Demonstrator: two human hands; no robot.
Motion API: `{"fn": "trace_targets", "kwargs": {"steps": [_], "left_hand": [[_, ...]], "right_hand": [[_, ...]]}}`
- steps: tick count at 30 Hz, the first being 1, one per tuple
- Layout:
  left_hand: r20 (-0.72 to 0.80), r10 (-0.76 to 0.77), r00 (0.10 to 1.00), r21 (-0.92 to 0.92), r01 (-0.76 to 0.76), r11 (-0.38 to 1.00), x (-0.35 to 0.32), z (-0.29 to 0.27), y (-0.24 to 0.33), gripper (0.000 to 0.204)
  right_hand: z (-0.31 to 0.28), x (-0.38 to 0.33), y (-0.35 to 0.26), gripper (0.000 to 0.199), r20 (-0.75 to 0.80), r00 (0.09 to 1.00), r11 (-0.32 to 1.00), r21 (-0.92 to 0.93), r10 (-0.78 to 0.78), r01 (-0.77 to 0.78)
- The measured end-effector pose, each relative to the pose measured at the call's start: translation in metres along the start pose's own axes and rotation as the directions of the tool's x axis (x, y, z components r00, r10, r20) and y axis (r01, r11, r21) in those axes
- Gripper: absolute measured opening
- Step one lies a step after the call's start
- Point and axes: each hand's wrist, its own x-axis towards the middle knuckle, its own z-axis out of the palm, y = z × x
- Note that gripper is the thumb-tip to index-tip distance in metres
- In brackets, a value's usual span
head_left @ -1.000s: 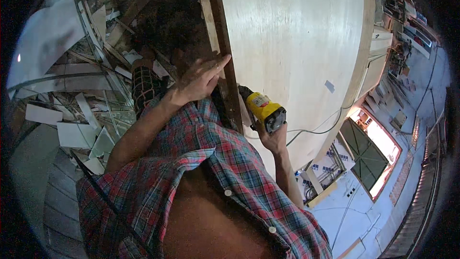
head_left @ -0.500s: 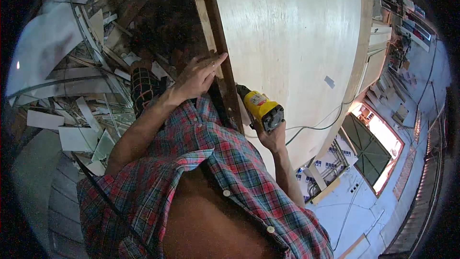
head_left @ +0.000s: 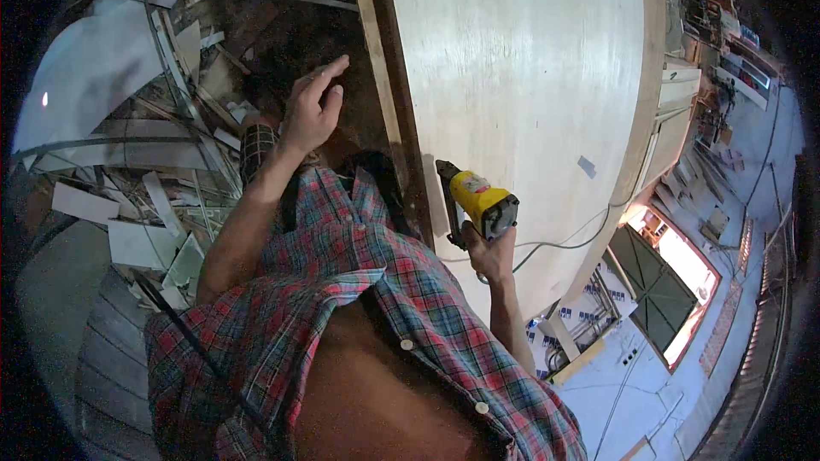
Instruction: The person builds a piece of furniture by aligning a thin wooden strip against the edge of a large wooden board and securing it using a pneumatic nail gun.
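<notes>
A yellow and black nail gun [head_left: 480, 196] is gripped in my right hand [head_left: 489, 253], its nose angled toward the dark edge of a large pale wooden panel [head_left: 521, 77]. The gun hovers over the panel or rests near it; I cannot tell whether it touches. My left hand [head_left: 313, 113] is raised left of the panel's dark edge strip [head_left: 400, 94], apart from it, with fingers stretched out and nothing held. A thin hose [head_left: 564, 244] runs across the panel from near the gun.
Wood and board offcuts [head_left: 141, 243] lie heaped on the floor at the left, with a big white sheet [head_left: 94, 68] beyond. On the right are a dark green door panel [head_left: 653, 269] by a bright opening and stacked boards [head_left: 677, 90]. A small grey patch [head_left: 586, 167] lies on the panel.
My left hand has come off the panel's edge and moved left and up. My right hand has shifted the nail gun slightly right and down, away from the edge strip.
</notes>
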Motion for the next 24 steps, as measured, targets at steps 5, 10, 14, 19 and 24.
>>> {"fn": "trace_targets", "kwargs": {"steps": [5,10,14,19,24], "left_hand": [[0.065,0.039,0.997,0.148,-0.048,0.988,0.04,-0.01,0.009,0.039],[0.076,0.069,0.995,0.153,-0.08,0.985,0.084,0.002,-0.005,0.049],[0.023,0.236,0.971,0.226,-0.235,0.945,0.131,0.005,-0.022,0.059],[0.035,0.402,0.915,0.311,-0.392,0.866,0.169,0.012,-0.045,0.061],[0.009,0.377,0.926,0.242,-0.368,0.898,0.161,0.016,-0.051,0.069]], "right_hand": [[0.002,0.038,-0.021,0.027,0.019,0.999,0.999,-0.039,-0.028,0.029],[0.001,0.083,-0.058,0.027,0.01,1.0,1.0,-0.024,-0.015,0.015],[0.006,0.117,-0.098,0.027,-0.003,1.0,0.999,0.045,-0.005,0.005],[0.004,0.128,-0.144,0.027,0.003,0.995,0.995,0.018,0.102,-0.102],[0.005,0.138,-0.143,0.029,-0.017,0.996,0.996,-0.005,0.085,-0.085]]}}
